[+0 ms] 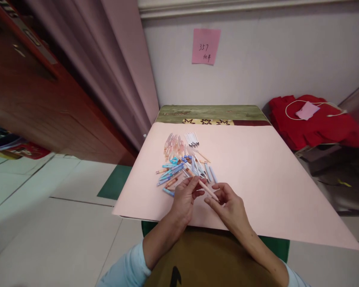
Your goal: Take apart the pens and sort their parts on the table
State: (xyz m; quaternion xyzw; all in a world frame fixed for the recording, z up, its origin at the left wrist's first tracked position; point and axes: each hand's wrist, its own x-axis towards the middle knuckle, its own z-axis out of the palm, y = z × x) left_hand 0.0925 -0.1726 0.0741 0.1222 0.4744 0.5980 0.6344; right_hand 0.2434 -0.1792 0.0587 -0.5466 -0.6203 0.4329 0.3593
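A pale pink pen barrel point(208, 190) is held between both hands above the near edge of a pink sheet point(257, 175). My left hand point(185, 197) pinches its upper end with thumb and fingers. My right hand point(229, 205) grips its lower end, fingers curled. Just beyond the hands lies a loose heap of pen parts point(179, 169): blue caps and barrels, orange pieces, clear pinkish tubes point(173, 145) and a bundle of white refills point(192, 139).
The pink sheet covers a small table point(211, 113) against a white wall with a pink note point(206, 46). A curtain point(107, 67) and wooden door point(32, 87) stand left. Red cloth with a cable point(317, 119) lies right. Tiled floor point(48, 223) surrounds.
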